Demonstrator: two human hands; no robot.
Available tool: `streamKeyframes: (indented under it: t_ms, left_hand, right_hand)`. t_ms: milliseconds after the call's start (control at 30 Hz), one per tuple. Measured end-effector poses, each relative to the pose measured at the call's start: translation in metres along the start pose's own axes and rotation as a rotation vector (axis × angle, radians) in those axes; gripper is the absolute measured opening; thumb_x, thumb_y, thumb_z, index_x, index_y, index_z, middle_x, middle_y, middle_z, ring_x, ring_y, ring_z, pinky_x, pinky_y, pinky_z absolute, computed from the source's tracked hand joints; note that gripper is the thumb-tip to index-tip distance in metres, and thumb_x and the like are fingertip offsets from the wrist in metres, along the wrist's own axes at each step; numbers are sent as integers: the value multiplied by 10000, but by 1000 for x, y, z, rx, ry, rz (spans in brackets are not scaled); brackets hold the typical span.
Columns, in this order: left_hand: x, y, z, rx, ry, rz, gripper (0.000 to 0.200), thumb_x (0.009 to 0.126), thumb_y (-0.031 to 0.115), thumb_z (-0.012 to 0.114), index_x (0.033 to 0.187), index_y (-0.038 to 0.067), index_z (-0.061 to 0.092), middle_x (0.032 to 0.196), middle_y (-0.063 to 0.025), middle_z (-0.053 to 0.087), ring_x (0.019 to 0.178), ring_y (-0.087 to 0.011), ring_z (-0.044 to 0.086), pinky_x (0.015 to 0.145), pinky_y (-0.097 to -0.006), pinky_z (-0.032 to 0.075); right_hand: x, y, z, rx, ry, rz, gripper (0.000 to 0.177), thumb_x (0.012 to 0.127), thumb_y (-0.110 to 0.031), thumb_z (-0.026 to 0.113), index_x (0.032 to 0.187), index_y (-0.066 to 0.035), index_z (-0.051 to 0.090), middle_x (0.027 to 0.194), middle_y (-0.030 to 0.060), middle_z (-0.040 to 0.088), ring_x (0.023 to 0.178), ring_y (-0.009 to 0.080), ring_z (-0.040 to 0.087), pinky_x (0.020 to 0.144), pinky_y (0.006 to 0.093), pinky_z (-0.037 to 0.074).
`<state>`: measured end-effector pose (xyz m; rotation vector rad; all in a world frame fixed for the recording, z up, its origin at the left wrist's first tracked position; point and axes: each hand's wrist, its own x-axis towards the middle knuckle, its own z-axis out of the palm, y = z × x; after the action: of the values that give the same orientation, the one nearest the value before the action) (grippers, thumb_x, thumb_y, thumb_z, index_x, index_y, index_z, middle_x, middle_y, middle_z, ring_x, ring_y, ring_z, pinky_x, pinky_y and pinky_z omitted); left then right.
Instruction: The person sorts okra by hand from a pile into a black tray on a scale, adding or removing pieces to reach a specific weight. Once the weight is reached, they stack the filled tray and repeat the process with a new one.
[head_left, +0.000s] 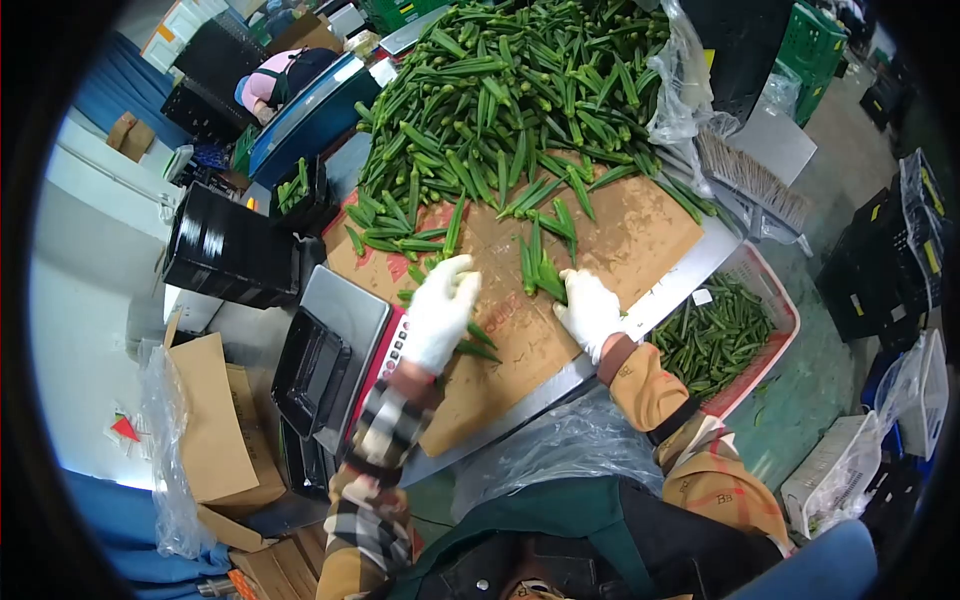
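A big heap of green okra (pixel 510 90) covers the far part of a brown cardboard sheet (pixel 640 240) on the table. My left hand (pixel 440 312), in a white glove, hovers over the sheet's left side with thumb and fingers apart. Okra pods (pixel 478 345) show beside and partly beneath it. My right hand (pixel 592 315), also gloved in white, has its thumb and forefinger spread beside a few loose okra pods (pixel 543 272). Its fingertips appear to touch them. A scale (pixel 345 310) with a black tray (pixel 310 370) on it stands left of my left hand.
A pink crate (pixel 775 300) of okra sits low at the right. A brush (pixel 750 180) and clear plastic (pixel 685 80) lie by the heap's right edge. Black crates (pixel 235 245) and an open cardboard box (pixel 220 420) are at left. Another person (pixel 285 78) bends over farther back.
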<state>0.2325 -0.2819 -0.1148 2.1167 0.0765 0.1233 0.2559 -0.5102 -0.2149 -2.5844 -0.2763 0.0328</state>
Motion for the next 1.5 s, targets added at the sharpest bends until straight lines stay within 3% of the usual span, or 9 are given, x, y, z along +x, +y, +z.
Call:
streamKeyframes:
  t_ms: [267,300,533,600,667,800,1100,1267,1500]
  left_hand:
    - [58,-11,101,615,-61,-85,533,894,469,716,1142,12,597,1141,-238,677,1062,-413,673,892,-474,547]
    - [60,-9,106,648,-85,-120,604,892,443,723,1277,-7,606,1168,-253,683,1068,-422,679,912,-471,546]
    - [69,-9,65,849,-426,-122,386,830,288,724,1058,-16,657,1102,-280,684,1049,-445,674,902,-477,551]
    - [80,-2,38,773,-337,-115,345,818,240,701,1018,-37,655,1032,-301,680,998,-470,670,884,-482,548]
    - [97,-21,20,742,-28,60,333,810,218,713,983,-57,638,955,-324,663,947,-492,658,841,-491,539]
    - [146,-35,-7,701,117,5,339,811,182,763,1029,-33,617,1033,-302,672,1018,-474,646,848,-492,521]
    - [160,-71,1,675,-9,-51,549,784,203,826,1224,31,547,1057,-284,699,1019,-456,678,879,-489,539]
    - [186,-67,-64,836,-88,153,367,758,10,714,1118,48,656,1084,-211,707,1064,-430,658,885,-464,537]
    - [164,-101,-37,1208,-259,282,383,759,55,705,1132,144,715,1058,-171,714,961,-366,683,875,-469,552]
  right_hand:
    - [36,32,-79,718,-140,61,430,773,-210,728,1151,-7,697,944,188,740,894,325,724,836,390,553]
    - [49,26,-86,552,-82,90,403,784,-218,716,1131,-12,700,957,193,743,907,350,720,839,402,554]
    - [117,-8,-33,-154,-47,51,667,808,-429,810,1302,-33,602,1189,199,633,1125,366,641,890,463,574]
    - [123,-5,-12,-184,67,34,515,784,-331,840,1139,-34,615,1130,187,644,1054,320,685,813,417,603]
    - [124,-1,-9,-191,101,41,445,775,-231,825,1115,-37,612,1040,165,670,942,328,716,752,422,608]
    - [114,10,-43,-68,-66,45,396,755,-172,778,1091,-32,621,980,185,713,885,375,729,781,450,595]
    - [171,40,-60,-112,113,176,694,764,-213,781,1393,-49,540,1196,188,688,1106,347,683,909,437,562]
    - [171,34,-38,-64,36,198,733,768,-207,765,1428,-20,507,1231,196,684,1122,344,684,921,434,559]
    - [157,34,-55,226,17,257,647,744,-189,797,1319,4,572,1135,203,723,1067,368,700,922,442,554]
